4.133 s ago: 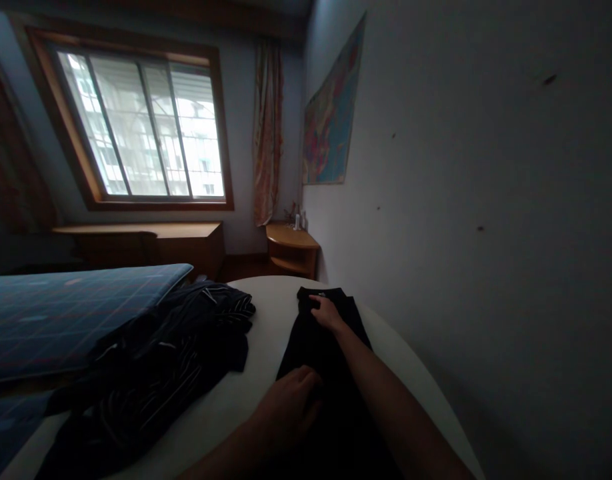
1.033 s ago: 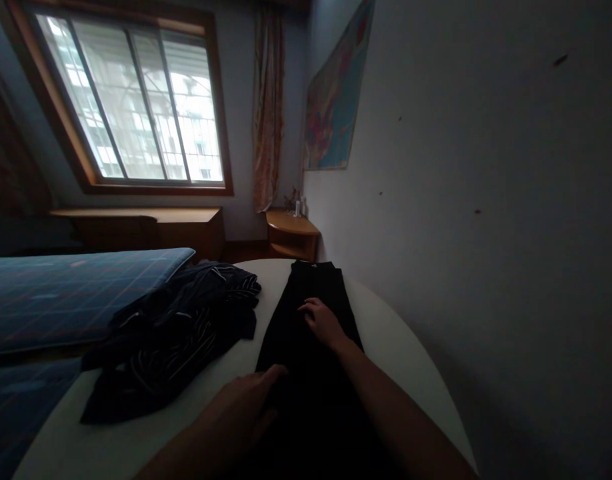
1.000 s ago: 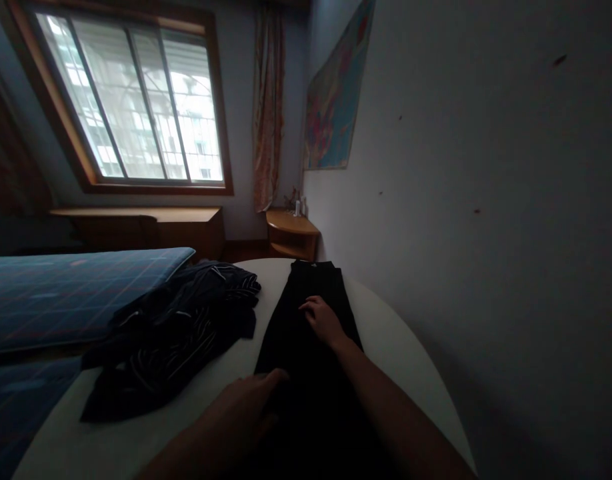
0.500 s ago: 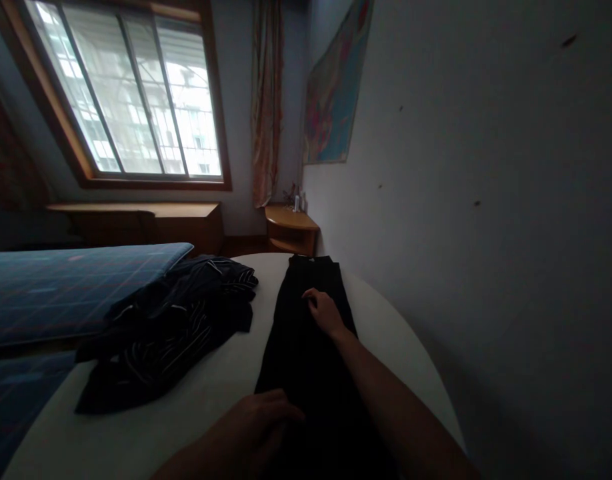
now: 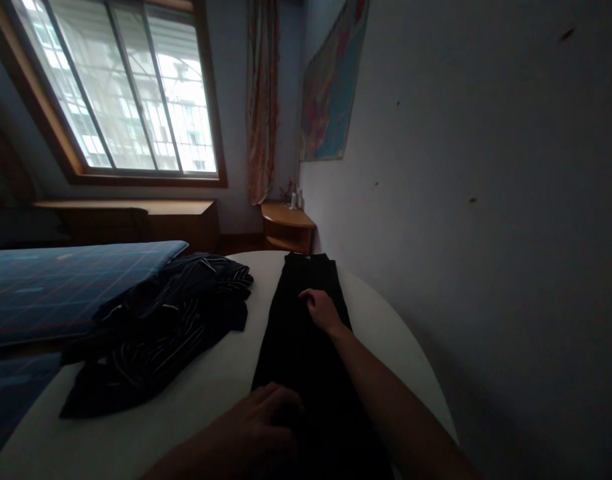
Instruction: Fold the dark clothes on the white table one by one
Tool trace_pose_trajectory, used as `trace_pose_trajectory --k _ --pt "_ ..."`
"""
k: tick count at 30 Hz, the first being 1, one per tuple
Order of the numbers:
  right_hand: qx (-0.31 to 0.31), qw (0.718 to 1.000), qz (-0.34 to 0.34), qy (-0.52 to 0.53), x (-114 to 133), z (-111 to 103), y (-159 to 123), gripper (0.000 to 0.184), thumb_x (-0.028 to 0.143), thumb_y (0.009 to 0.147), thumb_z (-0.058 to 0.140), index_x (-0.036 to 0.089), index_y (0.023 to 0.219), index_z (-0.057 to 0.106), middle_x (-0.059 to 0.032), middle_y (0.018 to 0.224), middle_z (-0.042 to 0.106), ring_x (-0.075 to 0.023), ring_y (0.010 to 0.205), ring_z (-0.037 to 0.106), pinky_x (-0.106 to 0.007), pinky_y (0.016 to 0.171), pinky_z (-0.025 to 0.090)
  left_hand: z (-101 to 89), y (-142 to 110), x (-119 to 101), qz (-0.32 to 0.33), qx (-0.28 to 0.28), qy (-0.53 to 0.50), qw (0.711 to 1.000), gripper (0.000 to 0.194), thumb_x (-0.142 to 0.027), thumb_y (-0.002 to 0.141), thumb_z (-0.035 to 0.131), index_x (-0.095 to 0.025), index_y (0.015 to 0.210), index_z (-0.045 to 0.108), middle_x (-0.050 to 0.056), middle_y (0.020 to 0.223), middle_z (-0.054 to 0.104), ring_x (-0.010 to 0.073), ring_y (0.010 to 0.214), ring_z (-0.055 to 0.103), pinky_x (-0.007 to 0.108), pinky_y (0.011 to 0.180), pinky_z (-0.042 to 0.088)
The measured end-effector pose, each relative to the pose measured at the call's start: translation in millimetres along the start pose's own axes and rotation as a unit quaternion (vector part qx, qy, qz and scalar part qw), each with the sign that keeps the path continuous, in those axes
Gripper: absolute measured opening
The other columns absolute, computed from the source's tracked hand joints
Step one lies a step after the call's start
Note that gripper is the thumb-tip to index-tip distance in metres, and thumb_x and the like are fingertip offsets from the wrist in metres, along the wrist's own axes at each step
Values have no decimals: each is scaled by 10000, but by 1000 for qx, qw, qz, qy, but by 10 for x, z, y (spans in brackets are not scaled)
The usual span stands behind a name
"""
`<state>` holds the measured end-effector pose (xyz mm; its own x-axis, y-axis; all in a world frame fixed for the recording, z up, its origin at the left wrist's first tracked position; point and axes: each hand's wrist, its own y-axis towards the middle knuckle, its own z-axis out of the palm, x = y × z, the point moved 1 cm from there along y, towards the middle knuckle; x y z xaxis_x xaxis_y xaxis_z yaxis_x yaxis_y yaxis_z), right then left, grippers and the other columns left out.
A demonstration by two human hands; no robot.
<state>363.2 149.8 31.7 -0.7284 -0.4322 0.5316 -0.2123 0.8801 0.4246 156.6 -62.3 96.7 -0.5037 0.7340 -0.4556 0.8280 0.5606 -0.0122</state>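
A long black garment that looks like a pair of trousers (image 5: 301, 353) lies flat and lengthwise on a round white table (image 5: 386, 320), its waist end at the far edge. On its upper part rests my right hand (image 5: 321, 310), fingers loosely curved and thumb apart, gripping nothing that I can see. Closer to me, my left hand (image 5: 269, 420) is over the garment's left side with bent fingers spread from the thumb. Deep shadow hides the fingertips there. Left of the garment is a crumpled heap of dark clothes (image 5: 171, 320) with white stripes.
A blue checked mattress (image 5: 76, 287) borders the table on the left, touching or close to the heap. Beyond stand a wooden desk (image 5: 181, 208) under the window and a small corner shelf (image 5: 289, 215) with little bottles. A bare wall (image 5: 436, 233) runs along the right.
The view has shifted slightly, so everything sits a little further left. My left hand's fingers are more arched than before. My right hand stays at the same spot on the trousers.
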Motion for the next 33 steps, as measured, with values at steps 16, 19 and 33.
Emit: trace_pose_trajectory --k 16,19,33 --pt "5 1000 7 -26 -17 -19 6 383 62 921 423 228 1087 726 -45 1102 700 -185 1080 582 -312 1008 402 287 62 26 80 22 -78 993 176 -207 962 580 -297 1071 686 4 1225 690 213 1358 440 378 1138 351" --pt "7 999 8 -30 -27 -22 0 382 62 922 424 233 1066 734 -41 1079 706 -187 1055 588 -315 1004 404 478 100 121 110 6 -51 993 167 -231 969 582 -289 1107 656 23 1333 630 219 1363 439 386 1149 337" --pt "18 999 9 -41 -178 -100 47 547 -6 824 446 192 1317 576 -66 1130 686 -178 1099 588 -300 987 427 775 267 195 84 41 -146 985 428 -189 986 538 -413 1351 538 -26 1456 541 213 1426 383 461 1223 198"
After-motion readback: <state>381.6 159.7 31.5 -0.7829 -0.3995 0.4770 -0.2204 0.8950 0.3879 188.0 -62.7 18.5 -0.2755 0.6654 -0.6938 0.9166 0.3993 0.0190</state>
